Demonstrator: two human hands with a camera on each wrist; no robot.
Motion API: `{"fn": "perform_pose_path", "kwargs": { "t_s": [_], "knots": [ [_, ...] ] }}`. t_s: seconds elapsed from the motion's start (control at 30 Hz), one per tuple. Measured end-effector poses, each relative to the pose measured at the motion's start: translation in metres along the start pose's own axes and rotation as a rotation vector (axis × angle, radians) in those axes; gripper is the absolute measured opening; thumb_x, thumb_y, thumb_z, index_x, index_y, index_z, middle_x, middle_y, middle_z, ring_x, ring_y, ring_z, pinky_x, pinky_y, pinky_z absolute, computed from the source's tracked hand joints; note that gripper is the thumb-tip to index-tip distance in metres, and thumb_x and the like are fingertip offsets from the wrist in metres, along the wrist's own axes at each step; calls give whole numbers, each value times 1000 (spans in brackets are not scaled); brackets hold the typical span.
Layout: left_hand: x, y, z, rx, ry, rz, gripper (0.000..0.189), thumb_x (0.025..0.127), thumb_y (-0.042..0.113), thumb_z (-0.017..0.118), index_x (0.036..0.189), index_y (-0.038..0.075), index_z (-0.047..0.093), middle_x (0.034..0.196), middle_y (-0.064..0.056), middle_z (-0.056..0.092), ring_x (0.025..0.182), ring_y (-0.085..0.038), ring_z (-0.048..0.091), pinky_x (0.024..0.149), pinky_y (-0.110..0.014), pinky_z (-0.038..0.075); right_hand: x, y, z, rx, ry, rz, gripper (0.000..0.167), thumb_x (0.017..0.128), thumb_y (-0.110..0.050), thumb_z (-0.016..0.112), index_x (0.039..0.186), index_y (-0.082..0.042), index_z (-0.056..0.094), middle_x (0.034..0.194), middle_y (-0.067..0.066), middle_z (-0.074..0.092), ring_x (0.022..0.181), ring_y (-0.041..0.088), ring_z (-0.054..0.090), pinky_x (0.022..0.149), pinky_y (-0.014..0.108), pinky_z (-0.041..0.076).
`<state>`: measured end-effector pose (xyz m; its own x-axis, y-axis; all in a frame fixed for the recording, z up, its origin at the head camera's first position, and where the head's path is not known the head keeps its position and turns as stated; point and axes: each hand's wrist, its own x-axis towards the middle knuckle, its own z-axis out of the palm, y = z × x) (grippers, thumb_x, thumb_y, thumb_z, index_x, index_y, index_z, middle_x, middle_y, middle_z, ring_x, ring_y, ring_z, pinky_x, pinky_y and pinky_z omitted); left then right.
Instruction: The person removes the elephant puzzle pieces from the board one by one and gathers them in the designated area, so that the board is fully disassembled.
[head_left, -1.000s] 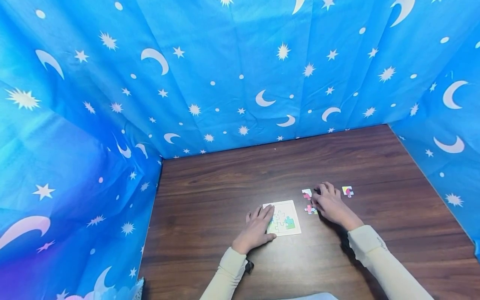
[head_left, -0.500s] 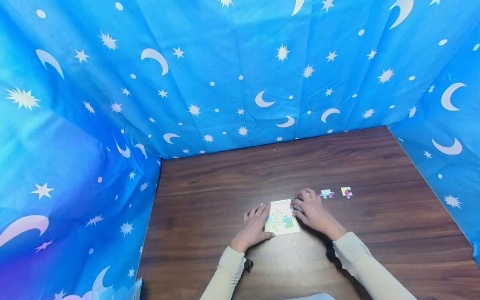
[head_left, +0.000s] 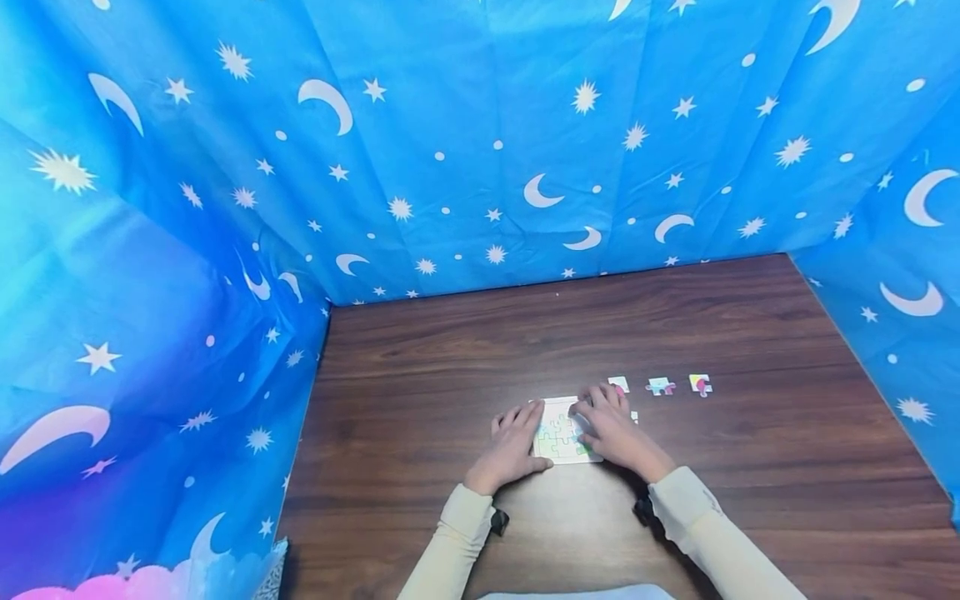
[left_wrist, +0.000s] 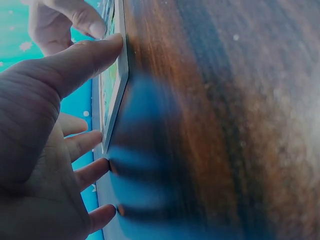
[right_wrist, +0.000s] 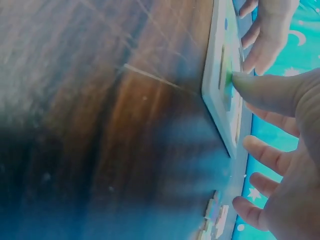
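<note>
On the near half of the desk point(head_left: 420, 358), the puzzle frame point(head_left: 557, 407) lies between the left hand point(head_left: 510, 452), spread at its left edge, and the right hand point(head_left: 613, 431), fingers apart, thumb touching a green piece point(right_wrist: 228, 96) that could jam if pressed misaligned

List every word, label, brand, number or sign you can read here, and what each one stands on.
None can be read.
Puzzle board and loose pieces: coloured printing, no legible lettering.
Right cuff: any marking is too small to read.
Blue curtain: moons, stars and dots, a pattern rather than writing.
</note>
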<state>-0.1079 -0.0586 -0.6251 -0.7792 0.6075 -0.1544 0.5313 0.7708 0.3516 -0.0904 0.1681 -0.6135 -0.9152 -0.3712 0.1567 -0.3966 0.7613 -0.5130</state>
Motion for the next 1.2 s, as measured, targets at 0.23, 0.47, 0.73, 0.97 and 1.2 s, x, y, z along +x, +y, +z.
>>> {"fn": "perform_pose_path", "kwargs": {
  "t_s": [0.23,0.47,0.73,0.97,1.2],
  "knots": [
    [-1,-1,0,3,-5,3,99,85,46,77,160,8,26,162,-7,34,143,-31,35,108,-58,31,8,-7,2,16,-6,-16,31,81,-10,80,109,-4,70,125,23,55,123,51,39,93,70,32],
    [-2,3,6,9,-29,10,99,84,48,76,160,8,27,161,-7,34,143,-31,34,106,-59,32,11,-10,13,-61,-37,54,25,77,-20,87,95,-10,73,121,18,57,121,48,41,93,70,32],
    [11,9,-4,60,77,-74,78,93,48,66,155,10,39,145,-7,51,120,-30,48,91,-49,39,29,-15,9,-95,-65,64,24,72,-17,89,79,-12,65,118,18,57,120,50,41,87,66,37],
    [23,16,-5,56,137,-138,66,90,38,74,148,16,50,131,-4,54,105,-27,49,81,-44,40,36,-16,4,-54,-73,79,29,69,-14,89,81,-11,63,118,19,56,122,53,39,92,70,35],
    [28,15,-5,-55,159,-189,57,92,30,72,144,16,54,127,-3,56,102,-25,48,82,-43,36,36,-16,1,-42,-113,95,29,71,-17,89,84,-13,64,121,18,55,122,50,39,90,67,37]
  ]
}}
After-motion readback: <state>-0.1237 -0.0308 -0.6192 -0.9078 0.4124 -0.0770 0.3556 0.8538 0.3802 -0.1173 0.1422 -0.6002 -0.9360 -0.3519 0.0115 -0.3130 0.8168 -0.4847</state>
